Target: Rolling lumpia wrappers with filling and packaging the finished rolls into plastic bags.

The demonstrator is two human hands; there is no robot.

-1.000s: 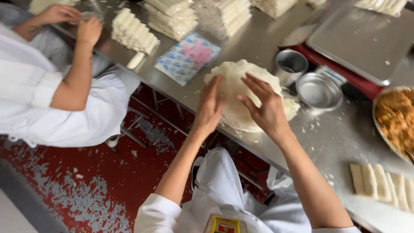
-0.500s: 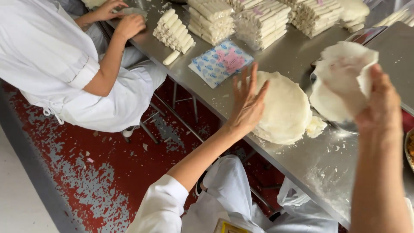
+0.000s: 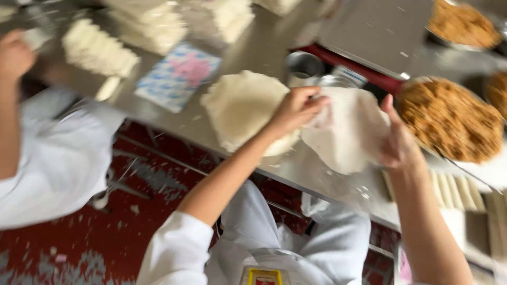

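Both hands now grip one thin dough sheet [image 3: 346, 132], lifted just right of the wrapper stack [image 3: 245, 108]. The left hand [image 3: 298, 108], flat on that stack a moment ago, pinches its top edge; the right hand [image 3: 398, 140] clasps its far side.

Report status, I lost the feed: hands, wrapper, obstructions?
Left hand and right hand both grip one thin wrapper, lifted beside the wrapper stack. Nothing blocking.

Steel table, wrappers and filling

A wrapper stack [image 3: 240, 105] lies on the table [image 3: 327, 169]; right of it, a held wrapper [image 3: 343, 132]; farther right, a filling bowl [image 3: 449, 119]; a cup [image 3: 303, 67] behind.
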